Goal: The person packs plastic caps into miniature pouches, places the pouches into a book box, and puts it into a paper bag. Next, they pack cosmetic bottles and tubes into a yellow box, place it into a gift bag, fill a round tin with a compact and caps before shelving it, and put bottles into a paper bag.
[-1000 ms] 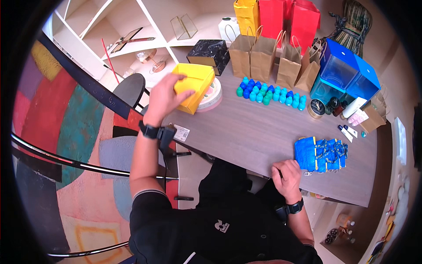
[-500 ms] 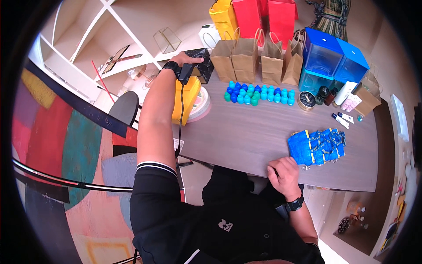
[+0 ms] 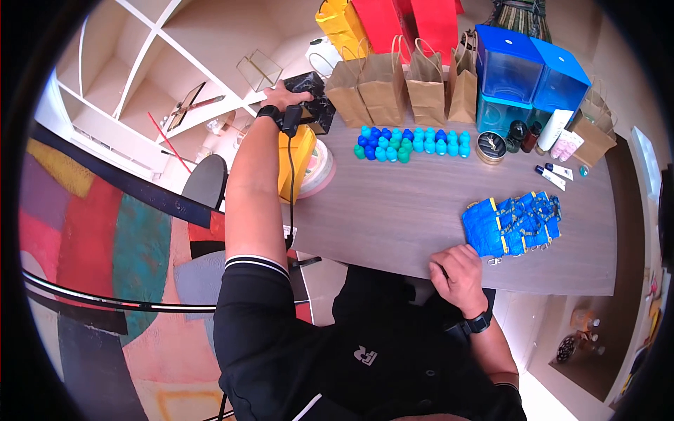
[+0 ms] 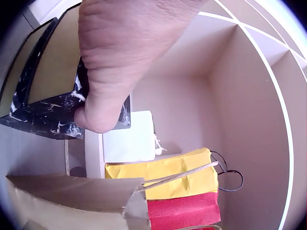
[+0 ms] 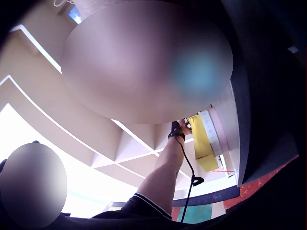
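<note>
In the head view my left hand (image 3: 284,96) is at the black marbled box (image 3: 319,105), its thumb laid across it. The left wrist view shows the thumb (image 4: 108,108) bent over the marbled edge of the box (image 4: 50,115), which has gold-brown sides; the other fingertips are hidden. A yellow box (image 3: 298,158) stands just below this hand, against a round white and pink box (image 3: 321,172). My right hand (image 3: 458,275) rests loosely curled at the table's near edge, holding nothing, beside a row of overlapping blue pouches (image 3: 484,226).
Brown paper bags (image 3: 382,88) stand behind several blue and green small figures (image 3: 428,144). Red bags (image 3: 435,28) and a yellow bag (image 3: 340,28) are further back. Blue bins (image 3: 509,67), a round tin (image 3: 491,147) and tubes (image 3: 554,131) stand right. Shelves (image 3: 158,31) rise behind left.
My left hand has left the yellow box and moved up and away to the black marbled box. The right hand stays at the table edge. The head view has shifted.
</note>
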Action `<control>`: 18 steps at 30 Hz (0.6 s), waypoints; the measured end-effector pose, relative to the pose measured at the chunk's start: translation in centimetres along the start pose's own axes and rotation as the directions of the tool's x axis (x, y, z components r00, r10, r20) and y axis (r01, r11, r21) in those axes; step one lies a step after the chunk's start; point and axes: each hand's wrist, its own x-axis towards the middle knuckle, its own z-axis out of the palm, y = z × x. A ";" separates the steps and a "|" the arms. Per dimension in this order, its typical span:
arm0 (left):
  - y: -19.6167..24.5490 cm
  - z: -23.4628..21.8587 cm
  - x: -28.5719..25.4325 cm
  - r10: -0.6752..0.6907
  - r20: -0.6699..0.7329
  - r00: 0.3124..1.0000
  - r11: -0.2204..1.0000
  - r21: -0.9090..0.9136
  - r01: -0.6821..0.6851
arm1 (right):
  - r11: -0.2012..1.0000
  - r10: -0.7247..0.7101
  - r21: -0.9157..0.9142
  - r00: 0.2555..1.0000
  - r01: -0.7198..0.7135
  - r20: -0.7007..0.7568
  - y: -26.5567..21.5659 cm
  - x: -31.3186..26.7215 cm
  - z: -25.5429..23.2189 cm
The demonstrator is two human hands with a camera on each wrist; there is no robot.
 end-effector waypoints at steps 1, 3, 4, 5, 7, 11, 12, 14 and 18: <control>-0.4 -0.3 0.6 0.017 -0.070 0.997 1.000 0.005 -0.017 | 1.000 0.001 -0.002 1.000 -0.001 0.000 0.0 -0.1 0.0; -1.6 -2.1 1.7 0.091 -0.128 0.988 0.994 -0.054 -0.099 | 1.000 0.001 -0.005 1.000 -0.001 0.006 0.1 -0.2 -0.1; -2.0 -3.5 1.8 0.134 -0.139 0.981 0.987 -0.065 -0.144 | 1.000 -0.001 -0.009 1.000 0.001 0.007 0.1 -0.1 -0.1; -1.9 -5.5 0.5 0.158 -0.185 0.970 0.982 -0.077 -0.175 | 1.000 -0.004 -0.011 1.000 0.004 0.009 0.0 -0.1 -0.1; -2.8 -8.6 -0.3 0.273 -0.329 0.904 0.951 -0.048 -0.305 | 1.000 -0.012 0.001 1.000 0.012 0.006 -0.1 0.0 0.0; -3.7 -13.9 -7.4 0.399 -0.481 0.781 0.852 -0.119 -0.509 | 1.000 -0.016 0.002 1.000 0.016 0.000 0.0 -0.1 0.1; -3.9 -14.6 -10.2 0.457 -0.450 0.768 0.776 -0.220 -0.591 | 1.000 0.006 0.003 1.000 -0.006 0.012 0.0 -0.2 0.1; -2.7 -14.4 -19.5 0.500 -0.517 0.695 0.704 -0.225 -0.674 | 0.999 -0.040 -0.009 0.999 0.040 -0.011 0.2 -0.3 0.2; -1.8 -8.1 -31.6 0.710 -0.434 0.554 0.562 -0.124 -0.817 | 0.999 -0.023 -0.027 1.000 0.023 0.002 0.4 -0.7 0.4</control>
